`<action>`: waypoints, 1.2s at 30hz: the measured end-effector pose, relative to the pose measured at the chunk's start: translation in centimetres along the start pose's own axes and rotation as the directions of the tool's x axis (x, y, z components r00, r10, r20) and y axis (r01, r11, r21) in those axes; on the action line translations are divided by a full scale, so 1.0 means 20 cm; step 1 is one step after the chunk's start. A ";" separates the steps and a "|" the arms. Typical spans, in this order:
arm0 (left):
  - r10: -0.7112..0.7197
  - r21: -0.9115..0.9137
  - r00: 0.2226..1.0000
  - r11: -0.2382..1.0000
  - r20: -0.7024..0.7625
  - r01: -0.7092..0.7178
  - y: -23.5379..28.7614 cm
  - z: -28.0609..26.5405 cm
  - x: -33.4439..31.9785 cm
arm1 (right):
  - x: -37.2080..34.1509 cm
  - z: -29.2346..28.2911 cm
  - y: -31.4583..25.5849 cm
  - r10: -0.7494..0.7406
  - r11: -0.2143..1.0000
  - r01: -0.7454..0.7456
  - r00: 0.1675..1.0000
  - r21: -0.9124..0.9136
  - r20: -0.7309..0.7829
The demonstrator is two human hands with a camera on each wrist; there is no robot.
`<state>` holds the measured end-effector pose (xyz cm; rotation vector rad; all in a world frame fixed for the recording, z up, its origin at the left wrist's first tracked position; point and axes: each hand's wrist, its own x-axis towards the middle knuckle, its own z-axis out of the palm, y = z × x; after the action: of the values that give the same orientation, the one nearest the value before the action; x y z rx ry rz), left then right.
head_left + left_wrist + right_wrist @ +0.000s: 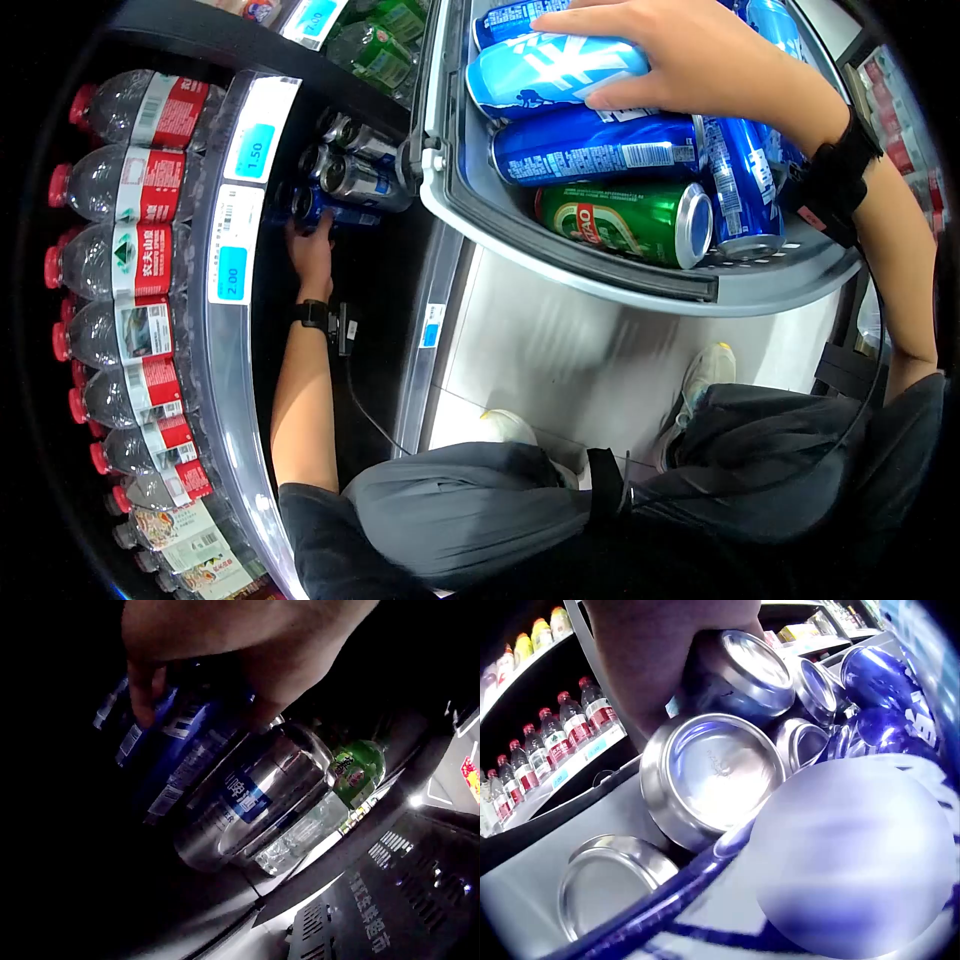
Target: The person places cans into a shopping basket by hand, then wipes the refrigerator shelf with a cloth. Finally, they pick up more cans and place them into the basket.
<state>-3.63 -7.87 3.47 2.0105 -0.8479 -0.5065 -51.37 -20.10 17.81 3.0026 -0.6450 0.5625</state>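
Black shelf point(385, 325) left of grey plastic basket point(575, 272)
Left hand point(312, 258) curled round blue metal can point(347, 215); right hand point(690, 55) round light-blue can point(540, 78) in basket.

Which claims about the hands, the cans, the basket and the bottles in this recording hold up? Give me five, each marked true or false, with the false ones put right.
1. The right hand holds a light blue can. True.
2. The left hand is inside the basket. False: it reaches onto the dark shelf, its fingers on a dark blue can.
3. The green can stands upright. False: it lies on its side in the basket.
4. A row of bottles with red caps stands above a price strip. True.
5. The 2.00 price tag is yellow. False: it is blue.
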 end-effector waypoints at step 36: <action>0.569 -0.482 0.805 0.665 -0.168 -0.571 0.86 -0.27 -1.18 | 0.19 -0.17 -0.50 -0.041 0.785 0.314 0.887 0.534 -0.461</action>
<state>-22.84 5.59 21.67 1.1595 -1.1442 -0.3121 -45.33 -12.17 22.84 3.2153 -0.1427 1.6247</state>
